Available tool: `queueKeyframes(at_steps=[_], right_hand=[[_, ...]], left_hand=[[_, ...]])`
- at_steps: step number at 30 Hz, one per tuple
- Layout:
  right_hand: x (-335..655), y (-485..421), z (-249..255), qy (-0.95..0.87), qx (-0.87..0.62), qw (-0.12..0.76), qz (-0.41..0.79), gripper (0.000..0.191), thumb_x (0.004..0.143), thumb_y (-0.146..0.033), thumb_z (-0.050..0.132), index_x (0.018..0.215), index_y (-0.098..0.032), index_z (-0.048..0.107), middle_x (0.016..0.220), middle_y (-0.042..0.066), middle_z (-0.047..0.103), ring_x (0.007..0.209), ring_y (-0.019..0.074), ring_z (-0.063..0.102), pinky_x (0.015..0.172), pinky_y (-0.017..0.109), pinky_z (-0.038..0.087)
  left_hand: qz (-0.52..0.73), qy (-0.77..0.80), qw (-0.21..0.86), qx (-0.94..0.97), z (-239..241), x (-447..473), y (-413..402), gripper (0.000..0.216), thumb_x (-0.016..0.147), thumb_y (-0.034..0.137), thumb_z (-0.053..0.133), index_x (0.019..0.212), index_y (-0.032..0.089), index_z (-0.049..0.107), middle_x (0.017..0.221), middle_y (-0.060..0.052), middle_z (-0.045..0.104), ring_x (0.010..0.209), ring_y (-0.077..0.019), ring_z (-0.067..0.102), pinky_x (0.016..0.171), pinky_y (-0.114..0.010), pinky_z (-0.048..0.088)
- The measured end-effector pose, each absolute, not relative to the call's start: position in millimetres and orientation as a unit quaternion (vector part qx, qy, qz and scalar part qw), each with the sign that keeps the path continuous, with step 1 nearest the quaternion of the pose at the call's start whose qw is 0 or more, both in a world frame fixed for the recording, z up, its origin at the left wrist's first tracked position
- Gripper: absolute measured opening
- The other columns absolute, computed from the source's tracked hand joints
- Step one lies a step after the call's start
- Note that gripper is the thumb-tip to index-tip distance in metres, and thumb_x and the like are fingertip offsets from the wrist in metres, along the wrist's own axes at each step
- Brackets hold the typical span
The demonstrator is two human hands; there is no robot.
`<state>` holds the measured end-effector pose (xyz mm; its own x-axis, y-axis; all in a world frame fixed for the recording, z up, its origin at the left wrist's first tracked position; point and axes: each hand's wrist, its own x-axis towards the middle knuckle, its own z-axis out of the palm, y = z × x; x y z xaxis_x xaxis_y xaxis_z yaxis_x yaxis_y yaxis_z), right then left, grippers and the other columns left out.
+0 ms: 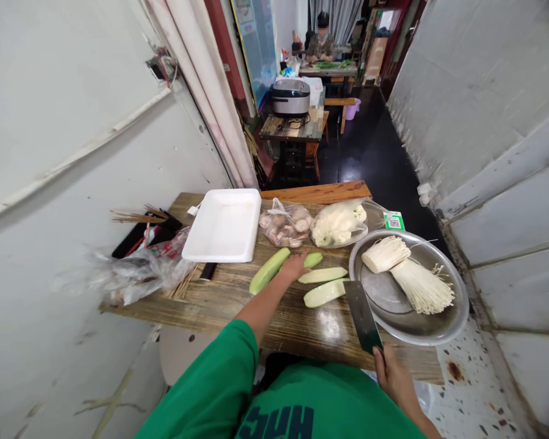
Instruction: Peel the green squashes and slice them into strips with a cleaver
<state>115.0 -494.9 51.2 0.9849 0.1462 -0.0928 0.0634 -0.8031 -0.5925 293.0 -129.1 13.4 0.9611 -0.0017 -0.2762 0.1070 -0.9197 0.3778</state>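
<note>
My left hand (293, 266) rests closed over a long pale green squash (269, 270) on the wooden table (238, 299). Two peeled squash halves (324, 284) lie just right of it, cut side up. My right hand (392, 373) grips the handle of a cleaver (362, 316), its blade pointing away from me beside the squash halves and over the edge of a metal bowl (443, 329).
The metal bowl holds two bunches of enoki mushrooms (409, 274). Behind lie a white foam tray (224, 224), a bag of mushrooms (285, 224), a bagged white vegetable (338, 222), skewers and plastic bags (137, 271) at left. A rice cooker (291, 96) and a seated person (321, 42) are farther back.
</note>
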Motion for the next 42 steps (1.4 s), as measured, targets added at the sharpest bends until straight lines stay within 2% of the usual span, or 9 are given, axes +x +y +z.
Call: queueKeyframes(at_steps=[6,9,13,16,19,24,27,31,42], right_hand=[[118,-483,58,-0.078,-0.949,0.291,0.087,0.045,0.100,-0.059,0.028,0.087,-0.025,0.054,0.066,0.008,0.070,0.057,0.0269,0.068,0.053,0.033,0.043],[126,-473,63,-0.081,-0.950,0.284,0.106,0.044,0.101,-0.056,0.026,0.089,-0.024,0.054,0.069,0.009,0.071,0.060,0.0269,0.069,0.055,0.033,0.042],[142,-447,70,-0.127,-0.944,0.247,0.177,0.041,0.101,-0.048,0.026,0.094,-0.021,0.056,0.068,0.009,0.070,0.060,0.0254,0.068,0.056,0.031,0.038],[153,-417,80,-0.176,-0.935,0.197,0.238,0.037,0.102,-0.041,0.028,0.103,-0.018,0.058,0.073,0.010,0.073,0.064,0.0245,0.069,0.058,0.030,0.035],[160,-388,92,-0.214,-0.921,0.137,0.296,0.032,0.105,-0.032,0.029,0.109,-0.016,0.057,0.083,0.012,0.076,0.072,0.0235,0.071,0.061,0.029,0.034],[162,-356,104,-0.256,-0.905,0.065,0.334,0.028,0.108,-0.030,0.031,0.113,-0.016,0.055,0.090,0.013,0.077,0.079,0.0228,0.073,0.063,0.029,0.034],[161,-346,108,-0.263,-0.899,0.056,0.346,0.029,0.108,-0.028,0.031,0.115,-0.015,0.055,0.091,0.013,0.077,0.082,0.0229,0.073,0.064,0.029,0.035],[160,-338,111,-0.261,-0.894,0.057,0.360,0.028,0.108,-0.026,0.030,0.116,-0.013,0.054,0.093,0.014,0.077,0.084,0.0231,0.074,0.065,0.029,0.035],[150,-335,93,-0.277,-0.886,0.096,0.359,0.030,0.107,-0.026,0.029,0.113,-0.014,0.056,0.094,0.015,0.077,0.083,0.0226,0.073,0.068,0.029,0.041]], left_hand=[[-0.103,-0.090,0.237,0.962,34,261,-103,0.068,0.089,0.046,0.068,0.148,0.015,0.053,0.135,-0.016,0.068,0.120,-0.0316,0.065,0.106,-0.041,0.050],[-0.084,-0.204,0.218,0.951,35,201,-96,0.060,0.088,0.037,0.071,0.145,0.022,0.057,0.139,-0.012,0.065,0.130,-0.0308,0.058,0.120,-0.047,0.037],[-0.090,-0.235,0.192,0.949,8,126,-103,0.045,0.098,0.016,0.053,0.140,0.030,0.061,0.144,-0.008,0.063,0.140,-0.0247,0.051,0.127,-0.051,0.023],[-0.087,-0.207,0.212,0.951,-18,87,-113,0.047,0.098,0.012,0.048,0.140,0.027,0.061,0.147,-0.008,0.061,0.146,-0.0250,0.045,0.128,-0.053,0.024],[-0.043,-0.151,0.268,0.951,-32,60,-124,0.053,0.093,0.015,0.051,0.145,0.023,0.056,0.157,-0.012,0.050,0.155,-0.0303,0.032,0.128,-0.059,0.023],[0.085,0.221,0.384,0.892,-46,53,-153,0.074,0.100,0.034,0.043,0.166,0.014,0.015,0.172,-0.019,0.019,0.161,-0.0332,0.012,0.129,-0.062,0.019],[0.094,0.308,0.427,0.845,-56,67,-169,0.073,0.104,0.036,0.032,0.166,0.010,0.006,0.174,-0.018,0.012,0.161,-0.0293,0.010,0.132,-0.053,0.017],[0.124,0.305,0.429,0.841,-63,72,-174,0.071,0.104,0.036,0.027,0.165,0.007,0.007,0.173,-0.018,0.012,0.161,-0.0269,0.011,0.133,-0.049,0.017],[0.135,0.307,0.402,0.852,-66,68,-178,0.070,0.104,0.035,0.025,0.168,0.018,-0.001,0.173,-0.007,0.022,0.161,-0.0228,0.013,0.133,-0.045,0.021]])
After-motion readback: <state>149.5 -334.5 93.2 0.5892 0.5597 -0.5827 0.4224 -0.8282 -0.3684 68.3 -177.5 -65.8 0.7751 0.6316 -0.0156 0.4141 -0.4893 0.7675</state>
